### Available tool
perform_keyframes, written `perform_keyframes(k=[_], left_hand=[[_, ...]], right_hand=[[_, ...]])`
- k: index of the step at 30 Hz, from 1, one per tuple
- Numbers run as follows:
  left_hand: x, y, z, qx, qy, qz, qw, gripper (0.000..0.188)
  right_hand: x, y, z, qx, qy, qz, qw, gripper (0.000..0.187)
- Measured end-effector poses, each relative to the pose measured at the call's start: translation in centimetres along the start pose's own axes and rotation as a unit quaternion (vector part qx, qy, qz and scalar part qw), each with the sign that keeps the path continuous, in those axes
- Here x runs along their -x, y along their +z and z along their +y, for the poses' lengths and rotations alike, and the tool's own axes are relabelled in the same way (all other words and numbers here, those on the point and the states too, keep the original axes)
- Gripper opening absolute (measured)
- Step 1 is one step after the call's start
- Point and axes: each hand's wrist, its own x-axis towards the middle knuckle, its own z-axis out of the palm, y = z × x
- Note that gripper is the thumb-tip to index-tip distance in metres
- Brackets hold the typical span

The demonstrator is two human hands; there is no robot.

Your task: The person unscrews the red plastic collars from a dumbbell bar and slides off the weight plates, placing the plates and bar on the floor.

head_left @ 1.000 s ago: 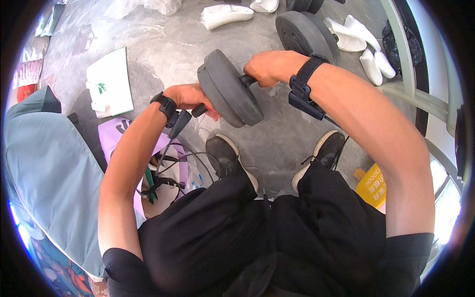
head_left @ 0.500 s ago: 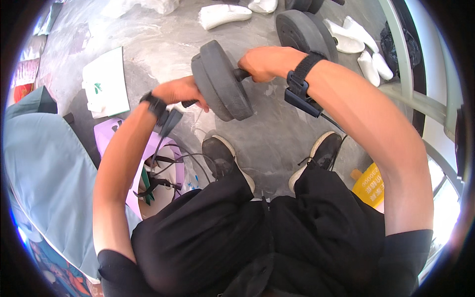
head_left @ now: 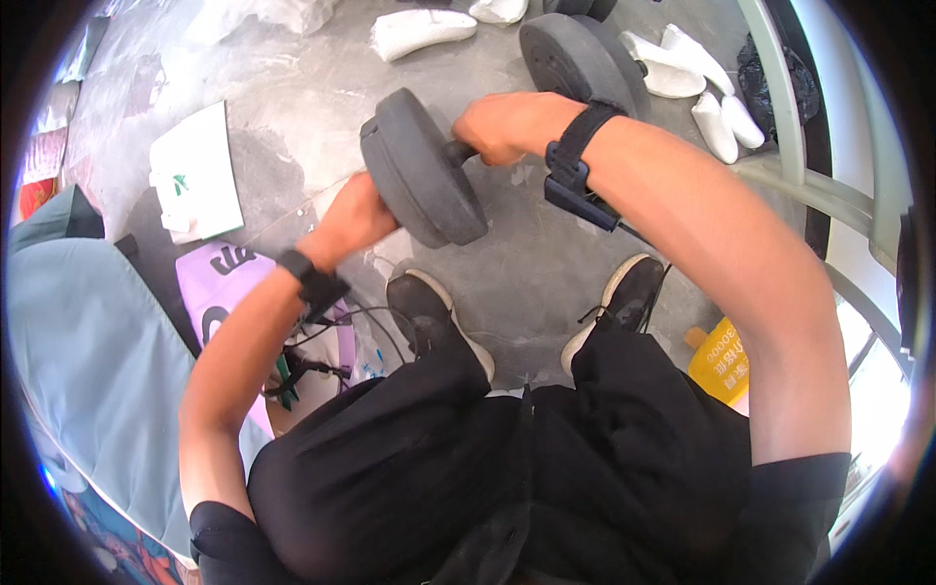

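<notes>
A dark grey dumbbell is held in front of me, its near plates [head_left: 424, 168] tilted. My right hand [head_left: 499, 129] is closed round the black handle just right of those plates. A second set of plates [head_left: 575, 60] shows beyond my right wrist, in line with the handle; my hand and wrist hide the stretch between. At the left outer face of the near plates is my left hand [head_left: 357, 220], fingers curled at the bar's end. It is slightly blurred, and covers the bar's tip and its own fingertips.
White shoe-shaped forms [head_left: 421, 33] lie on the grey floor, several more [head_left: 720, 125] at the right. Left are a white sheet [head_left: 200, 174], a purple bag [head_left: 216, 278] and a blue-grey cover [head_left: 93, 331]. A metal frame [head_left: 809, 190] and a yellow bag [head_left: 720, 363] stand right.
My left hand has turned at the bar's end, so its back now shows and the tip is hidden. The dumbbell and my right hand have shifted slightly left in the picture.
</notes>
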Motion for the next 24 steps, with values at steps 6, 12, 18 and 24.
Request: perform_keyframes(k=[6,12,18,24], left_hand=[[-4.2,-3.5,-4.2,0.435,-0.269,-0.361,0.779,0.015],[-0.4,1.2,-1.0,0.037,-0.068,-0.011,0.997,0.023],[-1.3,-1.0,-1.7,0.064,0.086,-0.009,0.994,0.025],[-4.7,-2.6,-6.7,0.435,-0.23,-0.405,0.77,0.025]], right_hand=[[-1.8,0.5,-0.1,0.011,-0.038,0.022,0.999,0.025],[-2.0,0.7,1.2,0.005,-0.027,0.037,0.999,0.023],[-1.6,0.8,0.9,-0.001,-0.04,0.047,0.998,0.022],[-1.9,-0.7,-0.1,0.005,-0.058,0.011,0.998,0.027]])
